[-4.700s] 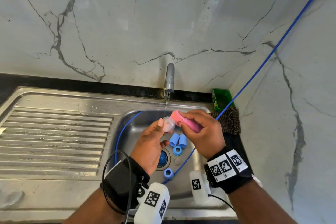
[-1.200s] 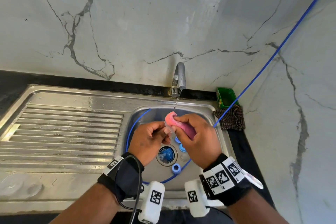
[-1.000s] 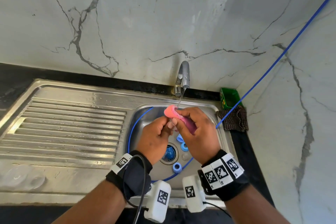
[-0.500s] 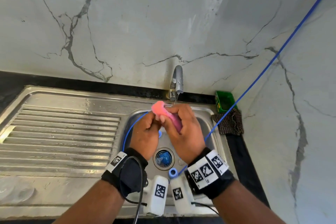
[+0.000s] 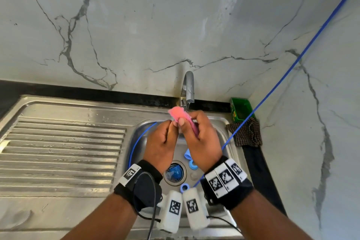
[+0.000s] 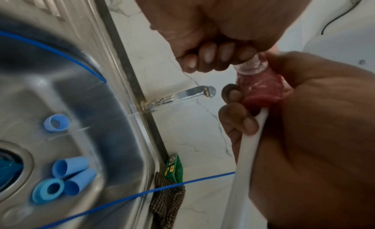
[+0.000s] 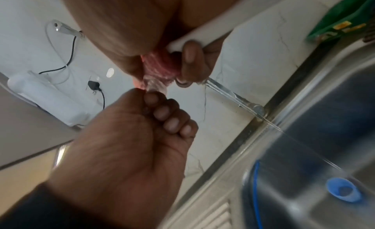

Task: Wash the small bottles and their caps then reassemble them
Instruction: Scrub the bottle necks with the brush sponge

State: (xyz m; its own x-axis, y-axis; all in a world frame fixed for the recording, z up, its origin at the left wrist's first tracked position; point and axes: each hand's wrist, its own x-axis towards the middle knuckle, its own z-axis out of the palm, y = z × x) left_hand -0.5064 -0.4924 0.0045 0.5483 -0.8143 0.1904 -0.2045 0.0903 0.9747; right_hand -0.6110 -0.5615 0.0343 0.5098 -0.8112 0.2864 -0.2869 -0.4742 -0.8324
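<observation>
Over the sink basin, just under the tap, my right hand grips a pink sponge folded round a small clear bottle. My left hand pinches the bottle's bare end with curled fingers. In the head view the hands hide the bottle. A thin stream of water runs from the tap past the sponge. Several blue caps lie on the basin floor near the drain: two tube-shaped ones side by side and ring-shaped ones.
A ribbed steel drainboard lies to the left. In the right back corner a green box and a checked cloth sit. From upper right a blue cable crosses into the basin. Marble walls close the back and right.
Both hands have risen and moved back toward the tap spout. The sponge, earlier beside the bottle's open mouth, is now folded round the bottle. The caps in the basin have not moved.
</observation>
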